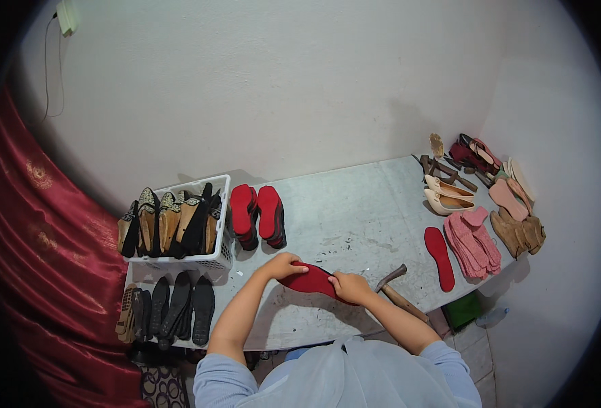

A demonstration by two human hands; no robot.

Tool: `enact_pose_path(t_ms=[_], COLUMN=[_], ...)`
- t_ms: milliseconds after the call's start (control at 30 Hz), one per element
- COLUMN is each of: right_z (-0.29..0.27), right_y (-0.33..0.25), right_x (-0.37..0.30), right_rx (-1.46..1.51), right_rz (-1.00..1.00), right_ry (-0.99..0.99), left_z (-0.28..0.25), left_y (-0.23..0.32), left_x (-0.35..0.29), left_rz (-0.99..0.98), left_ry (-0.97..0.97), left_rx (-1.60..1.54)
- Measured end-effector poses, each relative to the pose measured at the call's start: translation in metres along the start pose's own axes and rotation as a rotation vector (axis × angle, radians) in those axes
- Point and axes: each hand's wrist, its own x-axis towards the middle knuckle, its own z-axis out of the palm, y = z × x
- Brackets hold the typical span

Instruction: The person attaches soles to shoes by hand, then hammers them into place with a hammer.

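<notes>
Between my two hands a red insole (312, 280) is held above the table's front part, lying crosswise with a dark edge showing. My left hand (285, 266) grips its left end, thumb on top. At its right end my right hand (352, 287) is closed on it, thumb also on the red face. The fingers beneath are hidden. Just right of my right hand lies a hammer (402, 299), its metal head toward the middle of the table. A single red insole (439, 258) rests flat farther right.
Two stacks of red-topped insoles (243, 204) stand beside a white basket (224, 224) of shoes. Black soles (203, 309) line the front left of the table (327, 204). At right are pink textured pieces (473, 245), cream flat shoes (443, 202) and brown pieces (511, 231). A red curtain (49, 251) hangs left.
</notes>
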Motion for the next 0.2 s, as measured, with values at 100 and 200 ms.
enact_pose_path(t_ms=[100,200], right_z=[-0.008,-0.009], right_y=[0.0,-0.003], right_x=[0.007,0.015], right_rx=[0.215,0.521], right_rz=[0.039,0.087], right_ry=[-0.013,0.007], left_z=[-0.042,-0.074], left_y=[0.0,0.002], left_x=[-0.002,-0.002], left_rz=[-0.086,-0.111], left_ry=[-0.181,-0.198], left_rx=[-0.371,-0.545])
